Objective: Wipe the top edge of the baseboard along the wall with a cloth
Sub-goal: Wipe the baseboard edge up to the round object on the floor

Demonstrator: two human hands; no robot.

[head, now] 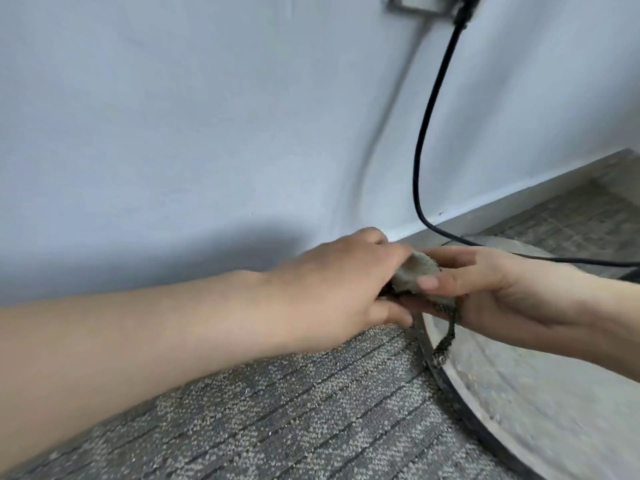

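Cloth, small and bunched, was held between both hands just above the carpet, close against the wall. The left hand had its grip closed over the cloth's left end, fingers curled down onto it. The right hand had its grip closed on the right end, thumb on top and fingers beneath. A dark loop hung from the cloth's lower edge.

The baseboard lay just on the far side of the hands. Its long axis ran from the left hand's knuckles away to the far right. I judged the left hand the nearer to its top edge, though I could not tell whether the knuckles touched it. The cloth itself was not yet on that edge.

A black cable dropped down the wall and crossed the baseboard just right of the hands. A round metal base sat on the carpet below the right hand. I judged that a wipe along that axis to the right would meet the cable first.
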